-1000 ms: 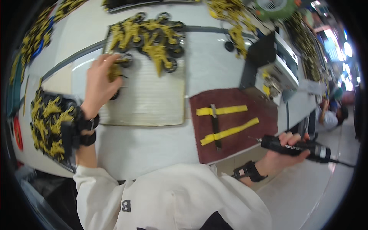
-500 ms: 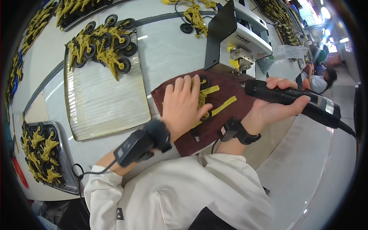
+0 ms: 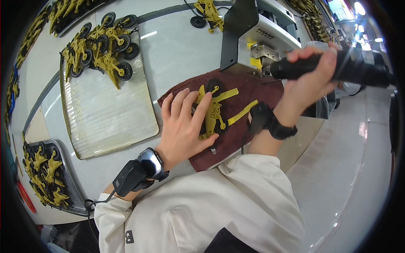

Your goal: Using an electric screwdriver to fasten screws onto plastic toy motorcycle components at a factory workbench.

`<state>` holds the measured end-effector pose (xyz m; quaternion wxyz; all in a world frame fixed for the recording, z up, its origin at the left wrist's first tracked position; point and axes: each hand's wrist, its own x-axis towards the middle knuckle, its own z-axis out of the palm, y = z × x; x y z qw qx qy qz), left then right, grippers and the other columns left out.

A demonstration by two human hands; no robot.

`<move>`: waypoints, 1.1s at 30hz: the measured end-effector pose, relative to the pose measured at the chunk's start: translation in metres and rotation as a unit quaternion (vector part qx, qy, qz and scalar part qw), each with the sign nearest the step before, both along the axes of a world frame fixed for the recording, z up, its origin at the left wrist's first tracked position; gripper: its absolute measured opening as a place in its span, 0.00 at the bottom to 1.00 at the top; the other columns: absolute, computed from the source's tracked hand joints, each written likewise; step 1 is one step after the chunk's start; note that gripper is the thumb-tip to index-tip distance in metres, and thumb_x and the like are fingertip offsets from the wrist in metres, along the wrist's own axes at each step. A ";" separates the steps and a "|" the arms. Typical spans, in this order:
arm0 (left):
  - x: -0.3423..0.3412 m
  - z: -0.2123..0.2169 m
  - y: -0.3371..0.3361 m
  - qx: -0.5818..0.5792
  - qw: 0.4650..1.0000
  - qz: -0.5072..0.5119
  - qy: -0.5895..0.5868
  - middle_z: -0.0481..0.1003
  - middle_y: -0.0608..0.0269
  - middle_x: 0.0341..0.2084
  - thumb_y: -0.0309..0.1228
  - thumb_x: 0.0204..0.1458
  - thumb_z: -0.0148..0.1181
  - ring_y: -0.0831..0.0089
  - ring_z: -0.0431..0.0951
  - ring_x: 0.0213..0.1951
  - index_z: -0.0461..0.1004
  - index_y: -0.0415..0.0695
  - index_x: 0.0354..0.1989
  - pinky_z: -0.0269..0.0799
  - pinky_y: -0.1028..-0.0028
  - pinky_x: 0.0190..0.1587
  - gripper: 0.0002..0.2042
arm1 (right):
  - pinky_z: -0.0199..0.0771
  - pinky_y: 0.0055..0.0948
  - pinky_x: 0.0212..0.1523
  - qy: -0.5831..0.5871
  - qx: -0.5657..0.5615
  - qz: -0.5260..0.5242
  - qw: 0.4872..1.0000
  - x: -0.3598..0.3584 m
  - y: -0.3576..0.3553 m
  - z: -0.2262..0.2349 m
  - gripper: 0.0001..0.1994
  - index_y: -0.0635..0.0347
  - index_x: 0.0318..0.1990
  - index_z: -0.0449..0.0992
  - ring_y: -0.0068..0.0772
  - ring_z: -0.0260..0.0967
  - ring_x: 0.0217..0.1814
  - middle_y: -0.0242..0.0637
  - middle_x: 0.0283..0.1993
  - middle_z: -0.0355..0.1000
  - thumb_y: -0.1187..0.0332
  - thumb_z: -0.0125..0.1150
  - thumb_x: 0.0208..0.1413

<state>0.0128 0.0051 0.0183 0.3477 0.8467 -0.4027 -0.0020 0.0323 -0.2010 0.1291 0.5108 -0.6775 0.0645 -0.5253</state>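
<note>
My right hand is wrapped round a black electric screwdriver. Its tip end is at the metal front of a white-and-black screw feeder. My left hand lies with fingers spread over the left side of a yellow plastic toy vehicle part, its thumb and forefinger at the part's edges. This part has black wheels, partly hidden, and rests on a dark red cloth. Beside it on the cloth lies a loose yellow strip.
To the left, a pale tray carries several yellow wheeled assemblies at its far end. A metal tray of similar parts stands at the lower left. Another yellow assembly lies beyond, left of the feeder.
My right hand has raised the screwdriver to the feeder's front. My left hand has shifted left and slightly nearer, uncovering more of the yellow part.
</note>
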 end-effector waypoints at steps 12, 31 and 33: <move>0.000 -0.012 0.000 0.025 0.997 0.003 0.067 0.51 0.52 0.64 0.51 0.29 0.71 0.52 0.50 0.63 0.56 0.44 0.60 0.40 0.51 0.62 0.47 | 0.71 0.31 0.23 -0.007 0.070 0.288 0.955 -0.051 0.054 -0.045 0.39 0.67 0.57 0.46 0.36 0.66 0.20 0.44 0.25 0.66 0.43 0.54 0.53; 0.009 -0.016 0.005 0.010 0.997 -0.036 0.061 0.53 0.54 0.63 0.50 0.33 0.68 0.52 0.53 0.61 0.59 0.43 0.58 0.44 0.51 0.60 0.43 | 0.68 0.29 0.23 0.074 0.063 0.252 0.963 -0.037 0.063 -0.061 0.29 0.60 0.50 0.54 0.32 0.64 0.19 0.40 0.25 0.66 0.51 0.60 0.52; 0.010 -0.017 0.005 0.009 0.997 -0.041 0.062 0.53 0.54 0.63 0.50 0.32 0.68 0.51 0.53 0.61 0.58 0.44 0.58 0.42 0.51 0.60 0.43 | 0.72 0.29 0.29 0.035 0.109 0.302 0.946 -0.037 0.061 -0.066 0.29 0.63 0.50 0.54 0.34 0.68 0.25 0.43 0.29 0.69 0.61 0.66 0.49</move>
